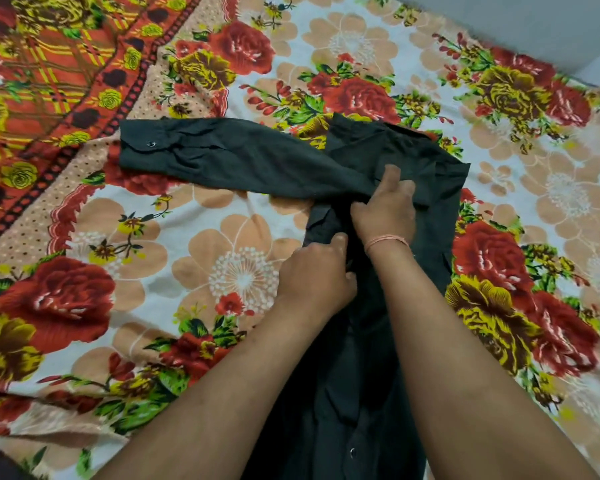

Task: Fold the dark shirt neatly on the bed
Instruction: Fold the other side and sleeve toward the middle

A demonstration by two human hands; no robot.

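The shirt (388, 161) is a flat charcoal black all over, with no print, and its sleeve (229, 155) matches. A small silvery snap (150, 144) shines on the cuff, and another (352, 452) sits low on the front. The bedsheet (194, 237) has a pale whitish ground covered with big red roses, mustard-yellow roses, green leaves and peach flat-petalled flowers with white dotted centres. Along the left its border (49, 71) turns orange-red with yellow check lines (edged by a dark beaded stripe and tan dotted band). A thin pinkish thread (385, 241) circles one wrist. The wall (534, 22) is grey.
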